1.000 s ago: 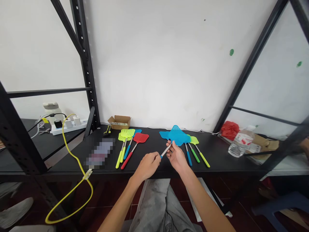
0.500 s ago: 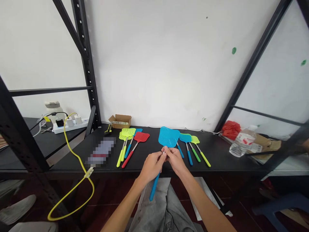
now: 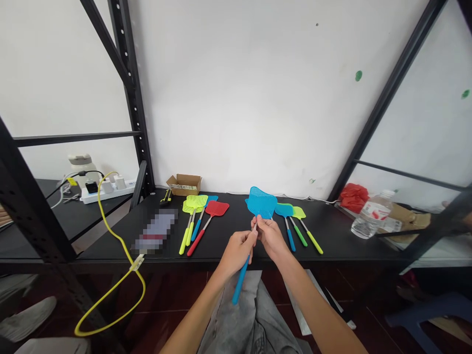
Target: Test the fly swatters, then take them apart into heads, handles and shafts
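Note:
A blue fly swatter (image 3: pixel 262 202) is held up over the front of the black table, tilted, its blue handle hanging down past the edge. My left hand (image 3: pixel 239 250) pinches the metal shaft just above the handle. Close above it, my right hand (image 3: pixel 271 237) grips the shaft at the base of the blue head. Behind and right of my hands lie other swatters, among them a blue one (image 3: pixel 288 231), a green one (image 3: pixel 299 235) and a yellow-green one (image 3: pixel 311 236). To the left lie a red swatter (image 3: pixel 217 209), yellow-green swatters (image 3: pixel 197 201) and a blue one (image 3: pixel 196 229).
An open cardboard box (image 3: pixel 184 185) stands by the wall, near a yellow-black tool (image 3: pixel 166 196). A blurred phone-like object (image 3: pixel 157 231) lies left, with a yellow cable (image 3: pixel 110 228). At right are a plastic bottle (image 3: pixel 372 216) and a red bag (image 3: pixel 353 197). Black shelf posts flank the table.
My right hand has moved slightly up and right along the shaft, apart from my left hand. The held swatter's head has turned and risen a little, baring more metal shaft.

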`<state>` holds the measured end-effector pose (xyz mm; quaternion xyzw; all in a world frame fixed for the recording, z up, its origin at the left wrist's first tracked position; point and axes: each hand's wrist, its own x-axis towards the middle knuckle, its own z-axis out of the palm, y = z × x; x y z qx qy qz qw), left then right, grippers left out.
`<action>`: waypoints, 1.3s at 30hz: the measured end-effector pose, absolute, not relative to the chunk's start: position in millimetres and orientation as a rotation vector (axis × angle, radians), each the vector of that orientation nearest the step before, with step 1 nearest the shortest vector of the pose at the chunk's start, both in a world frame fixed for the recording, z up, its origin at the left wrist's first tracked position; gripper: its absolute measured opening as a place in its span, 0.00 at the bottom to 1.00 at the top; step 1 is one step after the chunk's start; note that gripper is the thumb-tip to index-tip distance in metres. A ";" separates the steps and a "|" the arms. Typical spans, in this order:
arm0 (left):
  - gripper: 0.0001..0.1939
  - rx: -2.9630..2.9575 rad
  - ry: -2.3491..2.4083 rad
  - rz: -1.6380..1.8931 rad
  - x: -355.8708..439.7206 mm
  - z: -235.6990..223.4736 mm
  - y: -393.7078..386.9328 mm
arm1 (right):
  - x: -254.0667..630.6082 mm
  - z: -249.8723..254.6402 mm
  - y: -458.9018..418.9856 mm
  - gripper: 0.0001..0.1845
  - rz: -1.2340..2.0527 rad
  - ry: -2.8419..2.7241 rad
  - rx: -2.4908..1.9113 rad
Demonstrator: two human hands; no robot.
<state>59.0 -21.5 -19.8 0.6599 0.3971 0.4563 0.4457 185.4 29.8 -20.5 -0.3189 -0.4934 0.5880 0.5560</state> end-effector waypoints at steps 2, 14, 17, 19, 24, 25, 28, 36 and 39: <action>0.24 1.754 1.107 1.138 57.4 -18.7 -24.1 | 189.1 -19.5 35.5 0.20 1.340 -1.123 -0.794; 0.23 2.104 1.247 1.033 62.3 -4.2 -48.0 | 243.1 10.0 83.5 0.17 1.192 -0.925 -0.869; 0.21 1.973 1.086 0.943 61.4 -4.1 -47.8 | 238.1 13.6 78.1 0.18 1.235 -0.950 -0.834; 0.18 1.825 0.969 0.915 61.9 -7.1 -45.3 | 231.1 16.0 70.8 0.19 1.243 -0.987 -0.822; 0.17 1.508 0.854 1.143 66.8 -18.0 -31.1 | 207.6 18.6 40.8 0.20 1.235 -1.214 -0.820; 0.18 1.465 0.845 1.183 67.5 -19.5 -28.5 | 202.7 17.7 34.1 0.20 1.244 -1.278 -0.828; 0.23 1.381 0.847 1.241 68.6 -21.7 -24.6 | 191.6 12.6 18.6 0.21 1.279 -1.450 -0.849; 0.25 1.216 0.783 1.366 89.2 -31.9 -29.8 | 187.6 3.0 18.9 0.21 1.331 -1.435 -0.849; 0.24 1.068 0.727 1.402 99.0 -37.7 -30.4 | 184.4 0.5 20.3 0.22 1.364 -1.362 -0.866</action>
